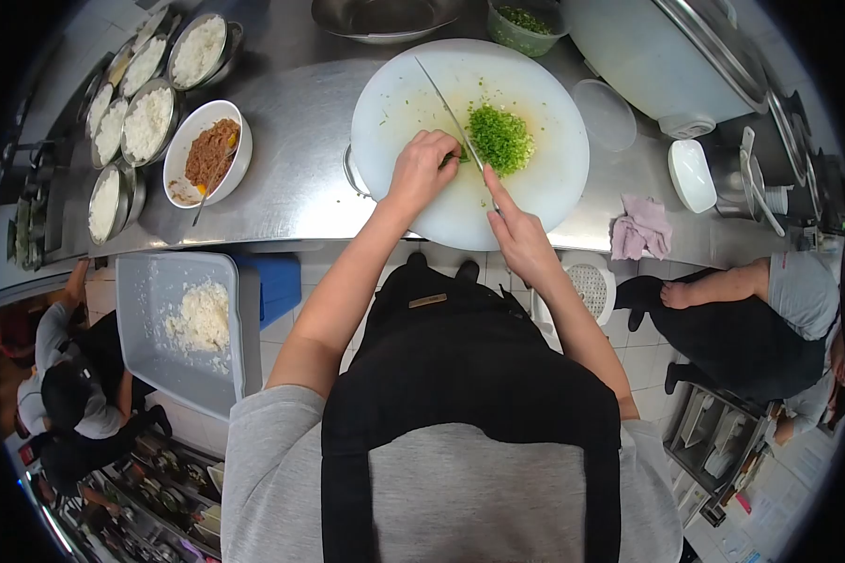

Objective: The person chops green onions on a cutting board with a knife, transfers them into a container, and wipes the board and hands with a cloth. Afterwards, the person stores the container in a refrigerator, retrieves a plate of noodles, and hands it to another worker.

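On the round white cutting board (pixel 394 103) lies a pile of finely chopped green onions (pixel 499 139). My right hand (pixel 521 235) grips a knife (pixel 452 114), its index finger stretched along the blade, which slants across the board to the upper left. The blade stands between the pile and my left hand (pixel 426 169). My left hand is closed with curled fingers over uncut green onions (pixel 460 156), of which only a bit shows. Scattered green bits lie on the board.
Bowls of white rice (pixel 150 124) and a white bowl of brown minced food (pixel 244 150) stand left. A tub of chopped greens (pixel 526 42) and a metal pan (pixel 385 38) stand behind. Right are a pink cloth (pixel 640 228) and white dish (pixel 692 175). Other people work on both sides.
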A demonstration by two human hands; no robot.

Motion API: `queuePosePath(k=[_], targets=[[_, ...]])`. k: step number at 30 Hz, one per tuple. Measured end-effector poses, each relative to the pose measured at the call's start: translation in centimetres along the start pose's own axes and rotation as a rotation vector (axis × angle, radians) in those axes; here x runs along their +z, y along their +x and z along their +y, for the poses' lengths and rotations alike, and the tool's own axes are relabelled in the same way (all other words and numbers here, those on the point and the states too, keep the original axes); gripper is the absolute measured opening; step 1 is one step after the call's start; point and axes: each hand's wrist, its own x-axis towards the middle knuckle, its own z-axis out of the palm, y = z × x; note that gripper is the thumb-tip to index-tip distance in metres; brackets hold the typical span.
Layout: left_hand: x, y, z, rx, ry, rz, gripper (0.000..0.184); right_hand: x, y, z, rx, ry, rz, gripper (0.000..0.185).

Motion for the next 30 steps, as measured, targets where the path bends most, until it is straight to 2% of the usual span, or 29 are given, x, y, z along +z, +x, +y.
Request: queuePosePath(k=[5, 7, 8, 10, 13, 19, 23, 29, 30], targets=[[0.3, -0.2, -0.4, 0.017, -0.034, 0.008, 0.01, 0.8, -0.8, -0.2, 0.005, -0.09, -0.003, 0.059], [0.4, -0.4, -0.4, 0.01, -0.056, 0.029, 0.01, 0.4, 0.6, -1.3, 0.197, -0.08, -0.102, 0.059], [0.3, -0.5, -0.3, 0.015, -0.055, 0.028, 0.01, 0.6, 0.6, -0.9, 0.195, -0.079, -0.098, 0.059], [0.2, -0.4, -0.3, 0.013, -0.055, 0.02, 0.009, 0.9, 0.8, 0.0, -0.052, -0.064, 0.033, 0.06], [0.2, -0.4, -0.4, 0.001, -0.056, 0.014, 0.009, 1.1, -1.1, 0.6, -0.162, -0.06, 0.075, 0.061], [0.3, -0.5, -0.4, -0.018, -0.079, 0.033, 0.009, 1.0, 1.4, 0.1, -0.004, -0.036, -0.004, 0.059], [0.3, -0.7, -0.5, -0.021, -0.048, 0.013, 0.009, 0.2, -0.6, -0.6, 0.052, 0.001, -0.069, 0.059], [0.3, -0.8, -0.7, -0.001, -0.091, 0.041, 0.011, 1.0, 1.0, 1.2, -0.075, 0.018, 0.031, 0.059], [0.1, -0.9, -0.7, -0.005, -0.09, 0.022, 0.013, 0.1, 1.4, 0.2, 0.091, 0.121, -0.052, 0.058]])
